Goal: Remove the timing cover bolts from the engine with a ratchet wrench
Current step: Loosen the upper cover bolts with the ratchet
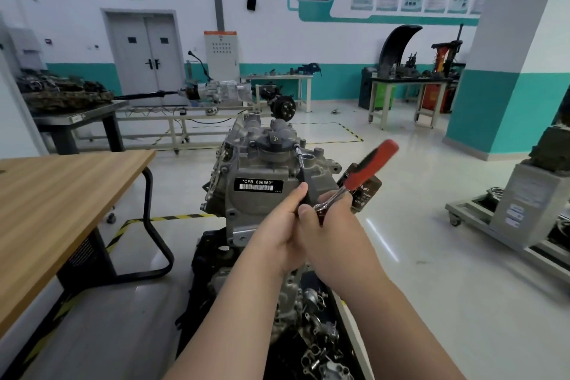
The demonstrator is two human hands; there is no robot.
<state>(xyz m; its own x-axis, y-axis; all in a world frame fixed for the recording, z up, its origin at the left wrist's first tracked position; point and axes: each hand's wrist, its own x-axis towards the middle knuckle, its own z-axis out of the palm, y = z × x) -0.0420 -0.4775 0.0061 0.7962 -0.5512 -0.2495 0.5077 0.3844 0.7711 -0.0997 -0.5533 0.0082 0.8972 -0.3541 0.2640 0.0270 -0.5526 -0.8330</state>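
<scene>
A grey engine (256, 170) stands upright before me, its timing cover (246, 203) bearing a black label reading CFB 666660. A ratchet wrench (367, 168) with a red and black handle points up to the right. Its chrome extension bar (300, 159) reaches up-left to a bolt (295, 146) near the cover's top, beside the black oil cap (273, 142). My right hand (330, 222) grips the ratchet head. My left hand (283, 225) pinches the lower end of the extension bar between thumb and fingers.
A wooden table (61, 194) with a black frame stands at my left. Loose engine parts (317, 333) lie below the engine. A grey wheeled stand (518, 213) is at the right. Workbenches (407, 86) and a gearbox rig (216, 91) line the far wall.
</scene>
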